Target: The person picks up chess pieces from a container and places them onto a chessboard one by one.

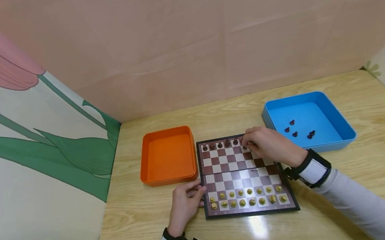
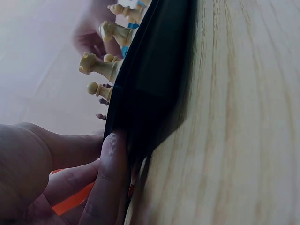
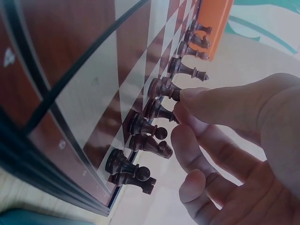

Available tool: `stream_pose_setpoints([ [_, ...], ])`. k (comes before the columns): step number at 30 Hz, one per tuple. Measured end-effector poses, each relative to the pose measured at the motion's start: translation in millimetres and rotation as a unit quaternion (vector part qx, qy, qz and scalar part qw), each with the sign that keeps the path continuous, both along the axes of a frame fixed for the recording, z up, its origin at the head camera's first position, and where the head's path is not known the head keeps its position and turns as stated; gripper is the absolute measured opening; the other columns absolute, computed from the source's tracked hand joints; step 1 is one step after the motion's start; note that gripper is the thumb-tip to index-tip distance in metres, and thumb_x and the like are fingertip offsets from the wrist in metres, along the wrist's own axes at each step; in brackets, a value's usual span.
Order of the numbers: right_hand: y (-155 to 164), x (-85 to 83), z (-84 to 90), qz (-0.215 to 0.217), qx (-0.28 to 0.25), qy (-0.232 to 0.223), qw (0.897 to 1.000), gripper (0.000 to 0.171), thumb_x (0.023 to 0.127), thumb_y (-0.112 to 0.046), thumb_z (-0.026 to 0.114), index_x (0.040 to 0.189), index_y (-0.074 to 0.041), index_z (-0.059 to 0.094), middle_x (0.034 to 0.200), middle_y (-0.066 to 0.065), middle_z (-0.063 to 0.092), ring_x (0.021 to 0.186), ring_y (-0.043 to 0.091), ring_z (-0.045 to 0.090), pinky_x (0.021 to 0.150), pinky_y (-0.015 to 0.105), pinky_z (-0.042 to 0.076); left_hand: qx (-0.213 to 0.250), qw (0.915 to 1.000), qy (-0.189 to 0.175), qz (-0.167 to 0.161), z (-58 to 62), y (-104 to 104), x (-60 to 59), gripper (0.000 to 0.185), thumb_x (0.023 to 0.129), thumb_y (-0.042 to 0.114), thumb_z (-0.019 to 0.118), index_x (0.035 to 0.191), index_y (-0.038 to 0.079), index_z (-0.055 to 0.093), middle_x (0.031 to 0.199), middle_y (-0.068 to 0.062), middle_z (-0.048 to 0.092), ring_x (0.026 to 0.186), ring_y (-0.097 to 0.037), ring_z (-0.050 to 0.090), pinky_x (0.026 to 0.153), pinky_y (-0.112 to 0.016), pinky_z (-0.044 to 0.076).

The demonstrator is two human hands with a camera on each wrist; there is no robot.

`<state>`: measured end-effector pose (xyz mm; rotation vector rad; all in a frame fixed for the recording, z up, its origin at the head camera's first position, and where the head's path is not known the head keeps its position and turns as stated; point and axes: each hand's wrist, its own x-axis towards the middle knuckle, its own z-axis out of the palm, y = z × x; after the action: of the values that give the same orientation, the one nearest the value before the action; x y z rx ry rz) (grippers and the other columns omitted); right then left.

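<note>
The right hand [image 1: 269, 146] reaches over the chessboard [image 1: 244, 174] at its 1 o'clock corner, thumb and forefinger pinching a dark piece [image 3: 163, 88] in the back row. The left hand [image 1: 185, 203] rests loosely curled fingers against the board's 8 o'clock edge.

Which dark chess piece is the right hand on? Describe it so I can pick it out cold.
Start at the chessboard between the orange tray and the blue tray. Go to its far edge, where dark pieces stand in a row. It is the dark piece mid-row that the right hand pinches at its top; its neighbours stand untouched.
</note>
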<state>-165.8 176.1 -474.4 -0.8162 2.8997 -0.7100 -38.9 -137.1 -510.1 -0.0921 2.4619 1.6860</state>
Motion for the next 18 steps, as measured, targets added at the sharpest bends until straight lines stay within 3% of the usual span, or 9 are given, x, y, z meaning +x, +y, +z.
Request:
stream_pose_setpoints([
  [9,1.0,1.0,0.7,0.0,0.002,-0.005,1.0,0.016,0.092,-0.003,0.082,0.106,-0.011,0.083,0.103,0.004,0.075,0.082,0.017,0.062,0.075,0.035,0.064,-0.006,1.0,-0.004,0.003,-0.6,0.8,-1.0,0.033,0.099,0.01,0.078,0.128,-0.004,0.074,0.099,-0.012,0.076,0.081,-0.019,0.079,0.059,-0.026,0.066],
  [18,11.9,4.7,10.3,-0.002,-0.003,0.022,1.0,0.015,0.093,-0.001,0.081,0.105,-0.01,0.083,0.099,0.004,0.075,0.081,0.015,0.065,0.07,0.035,0.064,-0.01,0.9999,-0.008,0.004,-1.3,-0.4,-0.7,0.034,0.099,0.011,0.079,0.129,-0.004,0.074,0.1,-0.012,0.076,0.081,-0.019,0.079,0.059,-0.026,0.066],
])
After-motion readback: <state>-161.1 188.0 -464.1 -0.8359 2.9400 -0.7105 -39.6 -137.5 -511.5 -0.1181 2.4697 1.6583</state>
